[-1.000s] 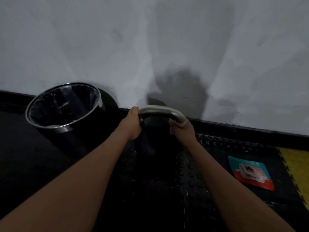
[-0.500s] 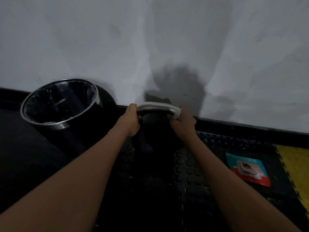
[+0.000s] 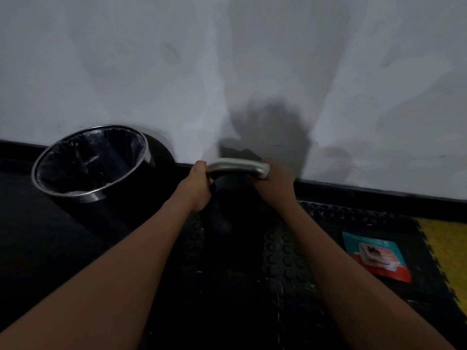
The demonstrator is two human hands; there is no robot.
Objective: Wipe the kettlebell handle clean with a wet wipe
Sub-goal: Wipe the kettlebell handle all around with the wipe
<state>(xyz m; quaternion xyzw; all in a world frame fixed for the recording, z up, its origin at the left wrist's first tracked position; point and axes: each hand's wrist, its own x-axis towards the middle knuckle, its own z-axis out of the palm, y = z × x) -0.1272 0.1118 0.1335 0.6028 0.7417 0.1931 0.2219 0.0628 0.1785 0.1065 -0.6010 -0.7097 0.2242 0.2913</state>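
On kettlebell handle (image 3: pixel 235 165) — both hands, right hand (image 3: pixel 274 184) perhaps wiping

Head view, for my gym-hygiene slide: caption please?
Both hands, left and right, on the curved silver kettlebell handle, white wet wipe under the right.

1. No text, number or brand can be read anywhere.
2. The teal and red packet (image 3: pixel 376 256), on the floor mat right of the hands, shows only a blurred printed picture.
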